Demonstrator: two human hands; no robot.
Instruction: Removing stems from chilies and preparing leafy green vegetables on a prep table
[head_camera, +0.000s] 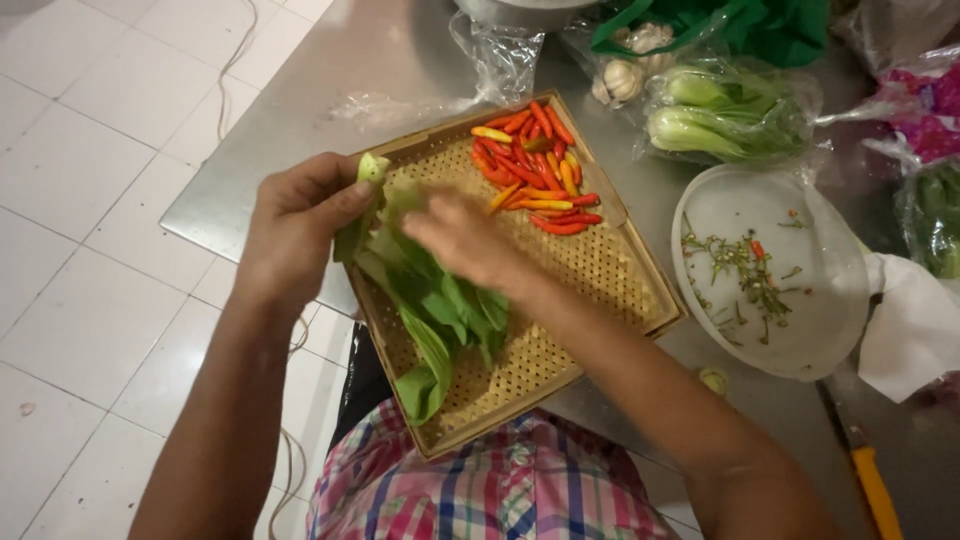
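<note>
My left hand (295, 225) grips the pale stem end of a bok choy (430, 300) above the near left corner of a square woven bamboo tray (610, 275). My right hand (460, 240) is blurred and rests on the green leaves just right of the stem, fingers on a leaf. The leaves hang down over the tray toward me. A heap of red, orange and yellow chillies (535, 165) lies at the tray's far side.
A white round lid (790, 310) with chilli stems sits right of the tray. Bagged bok choy (725, 115), garlic bulbs (625, 75) and a green bag (760, 25) lie behind. A yellow-handled knife (865, 470) lies at the right. The steel table's edge runs along the left.
</note>
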